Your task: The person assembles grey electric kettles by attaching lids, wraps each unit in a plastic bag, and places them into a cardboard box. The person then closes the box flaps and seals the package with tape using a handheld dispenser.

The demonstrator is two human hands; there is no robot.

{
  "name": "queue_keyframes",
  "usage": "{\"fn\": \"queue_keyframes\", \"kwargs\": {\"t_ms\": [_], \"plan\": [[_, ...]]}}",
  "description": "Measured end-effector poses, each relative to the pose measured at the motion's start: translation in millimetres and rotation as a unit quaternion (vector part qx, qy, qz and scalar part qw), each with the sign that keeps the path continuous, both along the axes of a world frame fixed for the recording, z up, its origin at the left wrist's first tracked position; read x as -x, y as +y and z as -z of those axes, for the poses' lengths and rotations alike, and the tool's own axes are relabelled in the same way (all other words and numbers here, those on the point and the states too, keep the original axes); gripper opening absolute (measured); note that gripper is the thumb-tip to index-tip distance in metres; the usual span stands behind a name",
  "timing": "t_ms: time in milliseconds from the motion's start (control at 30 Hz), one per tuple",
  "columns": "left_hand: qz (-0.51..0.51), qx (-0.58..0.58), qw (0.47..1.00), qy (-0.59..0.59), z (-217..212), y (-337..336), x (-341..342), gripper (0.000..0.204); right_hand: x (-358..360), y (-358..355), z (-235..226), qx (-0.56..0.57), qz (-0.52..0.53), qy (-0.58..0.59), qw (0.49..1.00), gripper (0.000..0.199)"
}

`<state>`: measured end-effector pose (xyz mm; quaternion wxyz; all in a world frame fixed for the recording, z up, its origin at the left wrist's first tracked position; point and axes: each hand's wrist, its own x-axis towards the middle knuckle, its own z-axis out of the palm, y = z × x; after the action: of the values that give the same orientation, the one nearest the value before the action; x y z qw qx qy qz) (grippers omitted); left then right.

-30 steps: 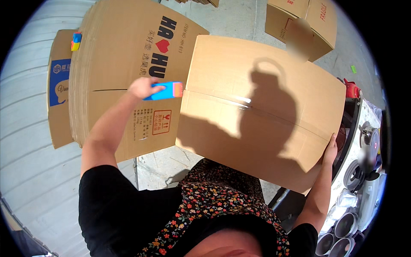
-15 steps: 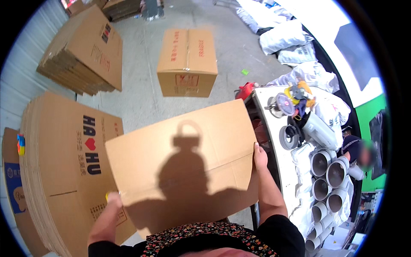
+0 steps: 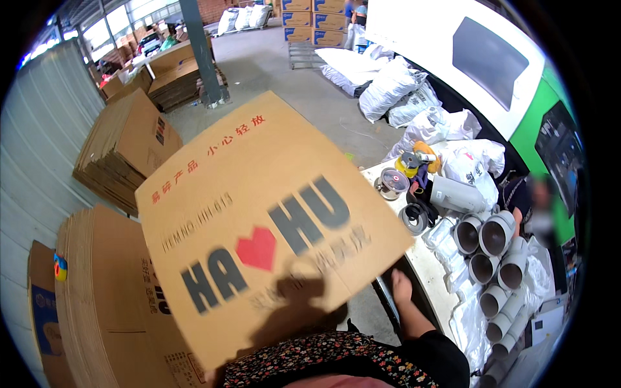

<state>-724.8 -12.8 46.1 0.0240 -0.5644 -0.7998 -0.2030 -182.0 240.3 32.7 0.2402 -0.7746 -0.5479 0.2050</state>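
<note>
A large flat carton (image 3: 213,187) stands tilted up in front of me. Black lettering, a red heart and red print cover its face, and my shadow falls on its lower part. My left hand is out of sight, hidden behind the carton; its grip does not show. Just below the carton's lower right edge is my right hand (image 3: 402,288), beside the table's near side. It seems apart from the cardboard, with fingers loosely bent and nothing visible in them.
Stacks of flattened cartons stand at left (image 3: 97,284) and farther back (image 3: 129,145). A white table (image 3: 430,278) at right bears grey cylinders (image 3: 495,236), a clear-lidded container (image 3: 392,182) and plastic wrap. White sacks (image 3: 391,90) lie behind. Another person (image 3: 517,194) is at the far right.
The carton has swung up and turned, from a plain face to a printed one. My right hand has come off its right edge and moved lower. My left hand has gone from view. The head view has lifted.
</note>
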Motion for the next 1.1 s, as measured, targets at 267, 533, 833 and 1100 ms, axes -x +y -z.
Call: {"fn": "queue_keyframes", "kwargs": {"t_ms": [267,533,833,1100], "plan": [[0.086,0.138,0.984,-0.077,16,39,-8,0.024,16,-188,78,0.482,-0.276,-0.02,0.831,0.032],[0.204,0.332,0.915,-0.105,20,68,-32,0.024,-26,-183,29,0.382,-0.202,0.01,0.902,0.027],[0.273,0.558,0.781,-0.064,44,68,-179,0.024,-189,-236,53,0.381,-0.133,0.073,0.912,0.023],[0.386,0.652,0.652,0.008,37,80,-411,0.023,-355,-347,84,0.447,-0.127,0.142,0.874,0.021]]}}
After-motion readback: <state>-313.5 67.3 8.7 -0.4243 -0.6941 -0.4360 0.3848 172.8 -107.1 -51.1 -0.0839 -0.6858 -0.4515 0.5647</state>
